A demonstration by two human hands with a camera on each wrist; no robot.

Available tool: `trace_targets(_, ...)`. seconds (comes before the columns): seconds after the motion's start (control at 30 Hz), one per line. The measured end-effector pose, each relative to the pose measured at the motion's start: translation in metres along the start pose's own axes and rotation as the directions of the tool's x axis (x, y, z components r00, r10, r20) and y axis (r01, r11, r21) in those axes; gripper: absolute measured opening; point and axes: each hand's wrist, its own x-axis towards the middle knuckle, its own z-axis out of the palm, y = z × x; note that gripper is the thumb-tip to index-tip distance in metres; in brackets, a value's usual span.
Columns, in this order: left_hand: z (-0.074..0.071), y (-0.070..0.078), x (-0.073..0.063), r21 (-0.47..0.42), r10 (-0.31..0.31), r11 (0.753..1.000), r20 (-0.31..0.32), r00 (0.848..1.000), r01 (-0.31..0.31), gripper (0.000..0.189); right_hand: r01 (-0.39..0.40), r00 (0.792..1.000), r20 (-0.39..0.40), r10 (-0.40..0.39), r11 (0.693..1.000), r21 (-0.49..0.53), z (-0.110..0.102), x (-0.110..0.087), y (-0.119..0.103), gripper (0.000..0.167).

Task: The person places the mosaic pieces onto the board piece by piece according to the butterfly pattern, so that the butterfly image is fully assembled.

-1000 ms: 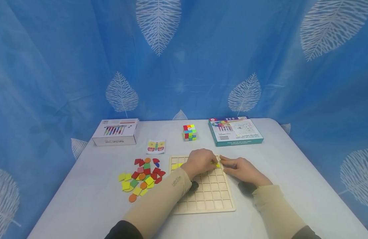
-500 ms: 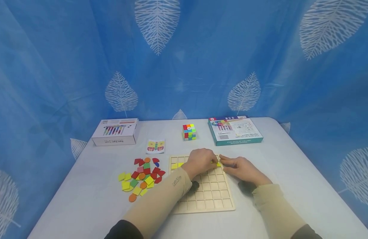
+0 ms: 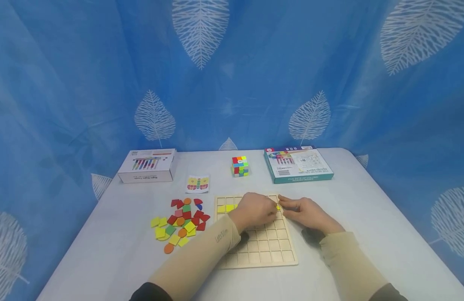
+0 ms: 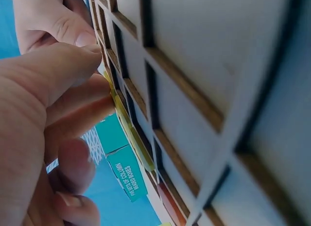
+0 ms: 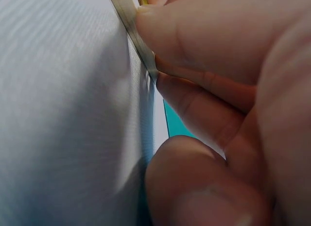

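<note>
The wooden grid board (image 3: 260,246) lies flat on the table, with yellow square tiles (image 3: 229,207) in a row near its far edge. My left hand (image 3: 254,209) reaches over the board to the right part of that row. Its thumb and finger pinch at a yellow tile (image 4: 114,88), seen in the left wrist view; the fingertips cover part of it. A further yellow tile (image 3: 278,207) shows at the row's right end. My right hand (image 3: 303,213) holds the board's right edge near the far corner, with thumb and fingertips against the wooden rim (image 5: 138,39).
Loose red, green, yellow and orange pieces (image 3: 170,230) lie left of the board. Behind them is a butterfly picture card (image 3: 197,184). Farther back stand a white box (image 3: 147,166), a puzzle cube (image 3: 240,166) and a teal-edged box (image 3: 298,165).
My left hand has shifted slightly and turned over the tile row, uncovering a bit more yellow at the left. My right hand stays at the board's edge.
</note>
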Motion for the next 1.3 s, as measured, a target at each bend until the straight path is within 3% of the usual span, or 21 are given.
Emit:
trace_targets(0.13,-0.002,0.002,-0.004,-0.002,-0.017,1.000,-0.012,1.000,0.017,0.021,-0.005,1.000,-0.003,0.005,1.000,-0.001,0.000,0.000,0.000,0.045)
trace_targets(0.23,-0.009,0.004,-0.016,-0.082,-0.076,0.994,-0.040,0.996,0.073,0.020,0.003,1.000,-0.008,-0.003,1.000,-0.001,0.000,0.000,0.000,0.045)
trace_targets(0.37,-0.019,-0.001,-0.052,-0.248,-0.194,0.954,-0.075,0.978,0.170,0.029,0.009,1.000,0.002,-0.009,1.000,0.004,0.002,0.001,-0.003,0.045)
trace_targets(0.5,-0.024,-0.016,-0.100,-0.380,-0.337,0.884,-0.112,0.935,0.273,0.032,-0.017,1.000,0.009,0.017,1.000,0.007,0.004,0.002,-0.003,0.046)
trace_targets(0.57,-0.026,-0.027,-0.125,-0.422,-0.427,0.842,-0.143,0.893,0.335,0.034,-0.031,1.000,0.004,0.031,0.999,0.007,0.004,0.003,-0.002,0.046)
trace_targets(0.67,-0.027,-0.047,-0.162,-0.446,-0.586,0.762,-0.165,0.793,0.470,0.035,-0.035,0.999,0.005,0.035,0.999,0.006,0.003,0.003,-0.001,0.046)
trace_targets(0.73,-0.026,-0.062,-0.185,-0.481,-0.690,0.676,-0.144,0.710,0.559,0.036,-0.036,0.999,0.005,0.036,0.999,0.002,0.002,0.003,0.000,0.047)
trace_targets(0.8,-0.024,-0.078,-0.205,-0.507,-0.779,0.574,-0.095,0.620,0.643,0.037,-0.041,0.999,0.004,0.041,0.999,-0.006,0.002,0.002,0.001,0.047)
trace_targets(0.87,-0.019,-0.092,-0.221,-0.532,-0.840,0.475,-0.037,0.541,0.701,0.039,-0.053,0.999,0.001,0.053,0.999,-0.012,0.001,0.001,0.002,0.047)
trace_targets(0.93,-0.013,-0.104,-0.231,-0.537,-0.874,0.411,-0.002,0.486,0.737,0.039,-0.063,0.998,-0.001,0.063,0.998,-0.011,0.002,0.000,0.002,0.047)
trace_targets(1.0,-0.008,-0.113,-0.238,-0.539,-0.890,0.370,0.027,0.455,0.757,0.039,-0.074,0.997,0.000,0.074,0.997,0.000,0.002,-0.001,0.000,0.047)
trace_targets(1.07,-0.005,-0.119,-0.242,-0.543,-0.890,0.353,0.058,0.453,0.762,0.038,-0.080,0.997,0.001,0.080,0.997,0.009,0.002,-0.001,-0.002,0.047)
trace_targets(1.2,-0.001,-0.124,-0.245,-0.548,-0.856,0.357,0.132,0.500,0.756,0.036,-0.083,0.997,0.003,0.083,0.996,0.012,0.003,0.000,-0.004,0.047)
trace_targets(1.3,-0.001,-0.124,-0.249,-0.534,-0.838,0.384,0.140,0.527,0.753,0.032,-0.081,0.997,0.003,0.081,0.997,0.011,0.003,0.001,-0.005,0.047)
